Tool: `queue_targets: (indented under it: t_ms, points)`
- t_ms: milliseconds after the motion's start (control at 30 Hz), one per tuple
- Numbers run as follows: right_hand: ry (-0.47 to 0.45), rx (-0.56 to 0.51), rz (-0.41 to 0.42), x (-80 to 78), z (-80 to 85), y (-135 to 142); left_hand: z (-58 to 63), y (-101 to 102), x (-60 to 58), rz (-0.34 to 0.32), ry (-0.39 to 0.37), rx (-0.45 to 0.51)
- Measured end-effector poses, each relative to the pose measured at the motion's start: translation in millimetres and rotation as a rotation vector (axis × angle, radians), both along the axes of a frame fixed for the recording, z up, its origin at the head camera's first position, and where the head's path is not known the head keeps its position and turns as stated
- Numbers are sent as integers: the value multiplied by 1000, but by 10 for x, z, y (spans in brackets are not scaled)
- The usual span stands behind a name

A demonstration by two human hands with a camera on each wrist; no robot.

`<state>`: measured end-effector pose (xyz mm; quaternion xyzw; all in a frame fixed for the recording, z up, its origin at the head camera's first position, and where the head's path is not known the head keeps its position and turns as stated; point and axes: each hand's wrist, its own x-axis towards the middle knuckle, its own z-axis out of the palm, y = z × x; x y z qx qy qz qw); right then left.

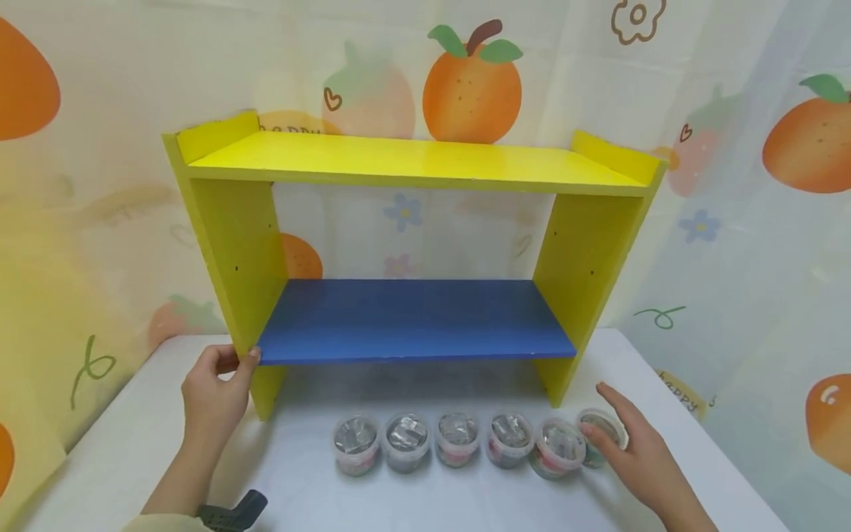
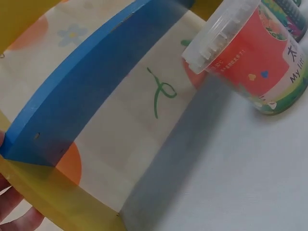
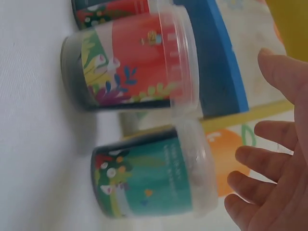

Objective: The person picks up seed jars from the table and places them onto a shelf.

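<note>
My left hand (image 1: 216,395) grips the left side panel of a yellow shelf unit (image 1: 425,166), its thumb at the front corner of the blue shelf board (image 1: 412,321). In the left wrist view, curled fingers (image 2: 21,219) show behind the yellow panel. My right hand (image 1: 631,451) hovers with spread fingers beside the rightmost plastic tub (image 1: 601,428), which has a teal label (image 3: 149,183) in the right wrist view. Next to it stands a red-labelled tub (image 1: 557,447). Several clear-lidded tubs form a row before the unit, silvery packets showing through their lids.
The shelf unit stands upright on a white table (image 1: 299,488), close to a fruit-printed curtain (image 1: 751,244). The other tubs, such as the leftmost tub (image 1: 355,443), sit just in front of the unit's opening below the blue board. A dark band (image 1: 233,511) circles my left wrist.
</note>
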<state>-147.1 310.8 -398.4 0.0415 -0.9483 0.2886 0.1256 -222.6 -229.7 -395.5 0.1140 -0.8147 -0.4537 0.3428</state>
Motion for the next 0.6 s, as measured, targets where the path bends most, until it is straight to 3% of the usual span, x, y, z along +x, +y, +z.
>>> queue_targets:
  t_ms: [233,600]
  points:
    - [-68,-15,-29,-35,-50,65,-15,-12,-1,-15,20,14]
    - [-341,-87,-72,-97,-125,165,-47,6,-5,-15,-4,24]
